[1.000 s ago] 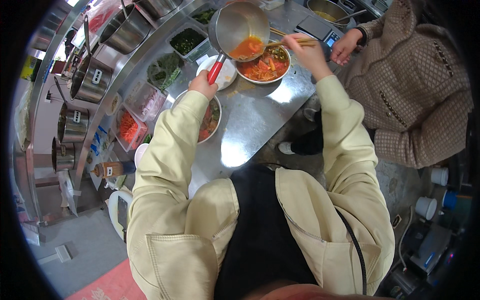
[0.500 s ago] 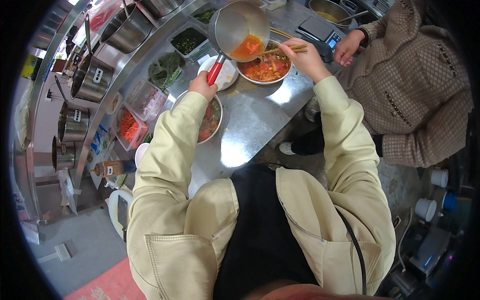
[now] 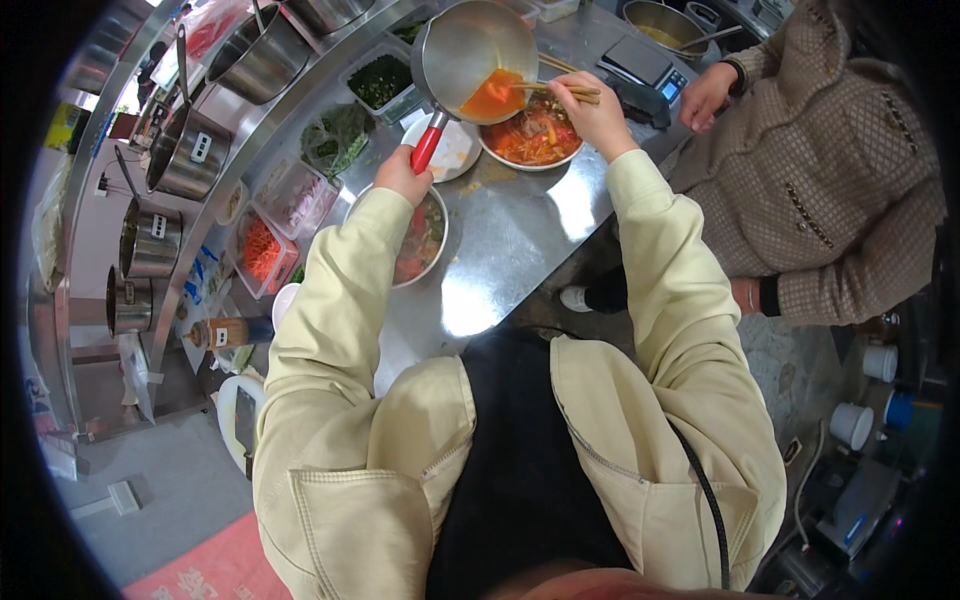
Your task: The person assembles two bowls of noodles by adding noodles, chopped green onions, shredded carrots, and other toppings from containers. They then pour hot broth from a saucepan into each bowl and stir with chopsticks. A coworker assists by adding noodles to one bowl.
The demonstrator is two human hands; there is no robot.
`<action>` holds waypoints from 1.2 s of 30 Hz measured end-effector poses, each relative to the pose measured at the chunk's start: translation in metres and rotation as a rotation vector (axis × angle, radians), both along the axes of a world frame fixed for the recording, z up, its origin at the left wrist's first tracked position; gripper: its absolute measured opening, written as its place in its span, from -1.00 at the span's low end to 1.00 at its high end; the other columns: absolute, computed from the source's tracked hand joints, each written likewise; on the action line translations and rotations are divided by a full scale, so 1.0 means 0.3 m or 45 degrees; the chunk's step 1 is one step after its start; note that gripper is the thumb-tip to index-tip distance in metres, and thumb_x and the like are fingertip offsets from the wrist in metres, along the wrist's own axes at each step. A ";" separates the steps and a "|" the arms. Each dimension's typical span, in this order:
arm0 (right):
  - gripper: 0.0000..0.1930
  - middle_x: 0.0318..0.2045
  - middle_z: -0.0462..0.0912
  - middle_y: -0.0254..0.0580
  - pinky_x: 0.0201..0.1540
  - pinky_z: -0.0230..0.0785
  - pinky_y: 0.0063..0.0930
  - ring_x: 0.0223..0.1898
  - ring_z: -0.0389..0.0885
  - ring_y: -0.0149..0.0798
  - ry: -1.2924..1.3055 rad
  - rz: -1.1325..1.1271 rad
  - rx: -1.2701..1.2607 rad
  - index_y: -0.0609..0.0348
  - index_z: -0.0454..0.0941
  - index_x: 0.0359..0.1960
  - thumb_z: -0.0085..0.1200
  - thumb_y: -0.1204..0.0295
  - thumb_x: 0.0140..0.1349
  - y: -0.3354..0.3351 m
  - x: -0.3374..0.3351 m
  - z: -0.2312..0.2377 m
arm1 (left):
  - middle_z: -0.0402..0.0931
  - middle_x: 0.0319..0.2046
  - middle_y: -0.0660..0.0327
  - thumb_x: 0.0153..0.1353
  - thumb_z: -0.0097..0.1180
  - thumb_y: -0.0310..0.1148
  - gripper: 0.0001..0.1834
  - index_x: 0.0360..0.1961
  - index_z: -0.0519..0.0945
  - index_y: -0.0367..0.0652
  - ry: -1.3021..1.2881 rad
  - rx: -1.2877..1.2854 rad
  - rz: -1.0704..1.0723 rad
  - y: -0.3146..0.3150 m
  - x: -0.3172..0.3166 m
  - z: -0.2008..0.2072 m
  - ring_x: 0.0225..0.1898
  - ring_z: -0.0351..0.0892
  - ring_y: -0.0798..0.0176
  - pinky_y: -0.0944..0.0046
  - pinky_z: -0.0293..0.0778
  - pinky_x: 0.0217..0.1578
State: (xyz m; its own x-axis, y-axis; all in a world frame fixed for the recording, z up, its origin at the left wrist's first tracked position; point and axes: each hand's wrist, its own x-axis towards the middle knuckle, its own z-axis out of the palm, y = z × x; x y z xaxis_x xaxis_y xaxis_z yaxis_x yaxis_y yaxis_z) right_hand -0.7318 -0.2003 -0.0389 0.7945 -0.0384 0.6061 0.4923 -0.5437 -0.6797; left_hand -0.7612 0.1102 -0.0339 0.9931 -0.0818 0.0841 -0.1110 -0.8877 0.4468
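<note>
My left hand (image 3: 402, 176) is closed around the red handle of a saucepan (image 3: 470, 45), which is tipped toward a bowl. Red-orange broth with a few solid bits lies at the pan's low side. In my right hand (image 3: 592, 112) is a pair of chopsticks (image 3: 540, 87), their tips reaching into the pan at the broth. Under the pan's lip stands a white-rimmed bowl (image 3: 530, 140) full of red soup with toppings. Left of it sits a white plate (image 3: 450, 150), partly behind the pan and handle. A second bowl (image 3: 425, 245) of food is partly covered by my left forearm.
Clear tubs hold chopped greens (image 3: 380, 80), sliced onion (image 3: 305, 200) and shredded carrot (image 3: 262, 252). Steel pots (image 3: 190, 155) line a shelf at left. A scale (image 3: 640, 60) and another pot (image 3: 665, 25) are at the far right. Close on the right stands a person in a checked jacket (image 3: 790, 170).
My right hand and the chopsticks have shifted slightly up and left, farther into the pan. The pan stays tipped over the bowl. The other person's lower hand has come into view.
</note>
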 end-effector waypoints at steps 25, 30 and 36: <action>-0.81 -0.26 0.63 -0.21 -0.14 0.41 -0.52 -0.22 0.60 -0.31 0.020 0.687 0.419 0.25 0.62 -0.28 0.05 0.39 0.26 0.441 -0.083 0.135 | 0.33 -0.72 0.34 0.05 0.17 -0.41 -0.61 -0.07 0.42 -0.22 0.409 -0.628 0.414 0.448 -0.512 0.242 -0.80 0.27 0.45 0.38 0.14 -0.79; -0.80 -0.24 0.62 -0.20 -0.16 0.40 -0.55 -0.24 0.59 -0.37 0.265 0.834 0.346 0.28 0.61 -0.23 0.07 0.38 0.26 0.702 -0.021 0.130 | 0.44 -0.60 0.20 0.00 0.19 -0.37 -0.61 -0.11 0.46 -0.24 0.312 -0.404 0.552 0.564 -0.587 0.202 -0.62 0.44 0.26 0.27 0.37 -0.55; -0.78 -0.27 0.64 -0.23 -0.14 0.40 -0.55 -0.21 0.61 -0.35 0.368 0.895 0.274 0.24 0.62 -0.23 0.04 0.34 0.28 0.849 0.036 0.111 | 0.53 -0.45 0.16 0.01 0.16 -0.38 -0.61 -0.08 0.50 -0.22 0.074 -0.097 0.546 0.655 -0.605 0.179 -0.45 0.52 0.30 0.29 0.43 -0.38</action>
